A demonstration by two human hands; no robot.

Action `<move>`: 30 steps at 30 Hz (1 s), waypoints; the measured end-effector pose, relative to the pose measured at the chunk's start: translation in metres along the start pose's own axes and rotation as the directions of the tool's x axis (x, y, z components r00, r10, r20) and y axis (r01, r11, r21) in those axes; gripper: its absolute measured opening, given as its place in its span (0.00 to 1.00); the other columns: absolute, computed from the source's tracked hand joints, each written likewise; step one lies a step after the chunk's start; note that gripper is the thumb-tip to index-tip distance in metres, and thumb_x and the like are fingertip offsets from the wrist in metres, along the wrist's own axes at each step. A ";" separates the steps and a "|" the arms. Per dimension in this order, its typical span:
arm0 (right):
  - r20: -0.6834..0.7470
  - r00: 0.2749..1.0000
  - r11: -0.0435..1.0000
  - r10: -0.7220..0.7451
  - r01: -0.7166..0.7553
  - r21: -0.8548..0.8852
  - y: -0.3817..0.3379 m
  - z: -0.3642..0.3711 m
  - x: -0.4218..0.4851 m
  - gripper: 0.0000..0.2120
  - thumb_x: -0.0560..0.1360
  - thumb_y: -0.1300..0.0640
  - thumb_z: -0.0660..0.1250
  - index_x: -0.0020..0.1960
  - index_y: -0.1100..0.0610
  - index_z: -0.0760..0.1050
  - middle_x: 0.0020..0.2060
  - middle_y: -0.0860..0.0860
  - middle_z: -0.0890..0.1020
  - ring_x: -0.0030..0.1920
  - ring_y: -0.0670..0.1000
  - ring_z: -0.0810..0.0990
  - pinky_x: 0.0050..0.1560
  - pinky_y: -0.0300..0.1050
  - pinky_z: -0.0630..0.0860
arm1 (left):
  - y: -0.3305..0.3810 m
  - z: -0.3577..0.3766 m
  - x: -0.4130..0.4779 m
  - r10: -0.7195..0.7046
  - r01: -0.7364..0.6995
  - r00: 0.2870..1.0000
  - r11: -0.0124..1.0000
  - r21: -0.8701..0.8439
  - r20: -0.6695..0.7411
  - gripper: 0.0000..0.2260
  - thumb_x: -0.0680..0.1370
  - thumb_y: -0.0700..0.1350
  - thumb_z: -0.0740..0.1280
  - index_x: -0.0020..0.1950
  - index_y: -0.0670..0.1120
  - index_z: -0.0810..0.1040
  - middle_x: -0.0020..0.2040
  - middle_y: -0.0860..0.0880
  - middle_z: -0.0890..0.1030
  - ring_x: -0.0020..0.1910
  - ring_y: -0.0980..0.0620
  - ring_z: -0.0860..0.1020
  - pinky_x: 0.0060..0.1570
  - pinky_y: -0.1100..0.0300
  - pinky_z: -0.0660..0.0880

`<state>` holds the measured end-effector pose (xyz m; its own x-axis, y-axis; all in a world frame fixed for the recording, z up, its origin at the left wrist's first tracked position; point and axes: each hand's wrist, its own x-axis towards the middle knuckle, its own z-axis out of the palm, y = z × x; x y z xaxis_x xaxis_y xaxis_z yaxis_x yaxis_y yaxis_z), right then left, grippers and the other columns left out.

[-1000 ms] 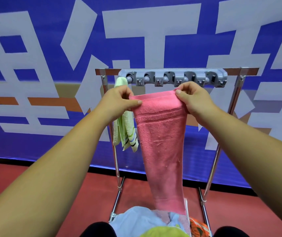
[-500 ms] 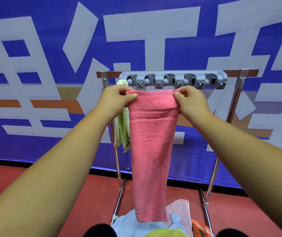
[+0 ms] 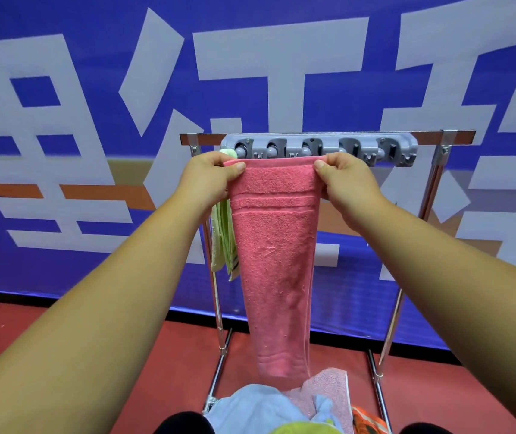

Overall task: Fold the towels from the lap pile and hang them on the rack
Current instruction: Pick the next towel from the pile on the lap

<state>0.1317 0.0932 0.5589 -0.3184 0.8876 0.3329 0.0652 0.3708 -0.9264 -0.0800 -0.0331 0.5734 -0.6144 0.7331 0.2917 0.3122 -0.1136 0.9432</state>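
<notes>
Two grips | left hand point(image 3: 209, 180), right hand point(image 3: 349, 180) pinch pink towel point(image 3: 275, 261) top | long axis vertical

Pink towel point(image 3: 277, 261) — folded into a narrow strip — hangs vertically, top edge at the grey hook bar point(image 3: 294, 148) of the rack point(image 3: 435, 183). Pale green towel point(image 3: 223, 242) hangs at the rack's left end; lap pile point(image 3: 250, 408) lies crumpled below.

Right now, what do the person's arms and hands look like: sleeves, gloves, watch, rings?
The left hand and right hand are bare: no gloves, no rings in view. The thumbnails are short and unpainted. The left forearm and right forearm are uncovered to the frame edges; no sleeve, watch or wristband shows.
</notes>
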 end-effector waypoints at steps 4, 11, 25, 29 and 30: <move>0.028 0.997 0.992 0.068 -0.070 0.101 -0.014 0.001 -0.007 0.07 0.82 0.58 0.66 0.48 0.56 0.81 0.42 0.55 0.83 0.41 0.54 0.81 0.46 0.53 0.86 | 0.009 0.004 -0.003 -0.076 0.074 0.995 0.996 -0.042 -0.065 0.06 0.79 0.42 0.76 0.54 0.43 0.86 0.47 0.45 0.87 0.41 0.50 0.85 0.31 0.62 0.78; 0.087 0.992 0.995 0.091 -0.093 0.020 -0.018 0.018 -0.021 0.10 0.78 0.61 0.66 0.39 0.57 0.80 0.33 0.56 0.81 0.33 0.53 0.79 0.41 0.53 0.86 | 0.002 0.015 -0.010 -0.200 0.197 0.965 0.980 -0.032 -0.172 0.12 0.72 0.41 0.78 0.53 0.39 0.84 0.46 0.40 0.88 0.41 0.43 0.88 0.34 0.55 0.82; 0.023 0.997 0.949 -0.071 0.075 -0.306 -0.015 0.059 -0.043 0.11 0.79 0.56 0.66 0.38 0.52 0.79 0.32 0.48 0.80 0.32 0.48 0.75 0.30 0.42 0.64 | 0.010 0.047 -0.040 -0.188 0.179 0.980 0.977 -0.113 -0.072 0.07 0.75 0.33 0.73 0.51 0.31 0.85 0.43 0.32 0.85 0.37 0.42 0.85 0.46 0.40 0.86; 0.042 0.996 0.952 -0.081 0.090 -0.292 -0.017 0.057 -0.046 0.09 0.81 0.54 0.65 0.45 0.54 0.82 0.36 0.48 0.82 0.31 0.44 0.74 0.27 0.38 0.64 | 0.008 0.054 -0.041 -0.119 0.117 0.993 0.987 -0.111 -0.016 0.10 0.74 0.31 0.70 0.50 0.39 0.89 0.40 0.41 0.86 0.34 0.51 0.79 0.46 0.53 0.85; 0.039 0.996 0.951 -0.083 0.091 -0.294 -0.017 0.055 -0.046 0.10 0.82 0.53 0.65 0.46 0.54 0.82 0.36 0.48 0.82 0.31 0.44 0.74 0.27 0.39 0.64 | 0.006 0.055 -0.042 -0.106 0.106 0.994 0.988 -0.110 0.003 0.14 0.73 0.29 0.68 0.52 0.40 0.89 0.41 0.42 0.87 0.34 0.52 0.80 0.45 0.55 0.84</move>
<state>0.0928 0.0308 0.5497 -0.3589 0.8424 0.4019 0.3111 0.5139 -0.7994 -0.0126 -0.0275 0.5584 -0.6417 0.7431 0.1896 0.1642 -0.1083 0.9805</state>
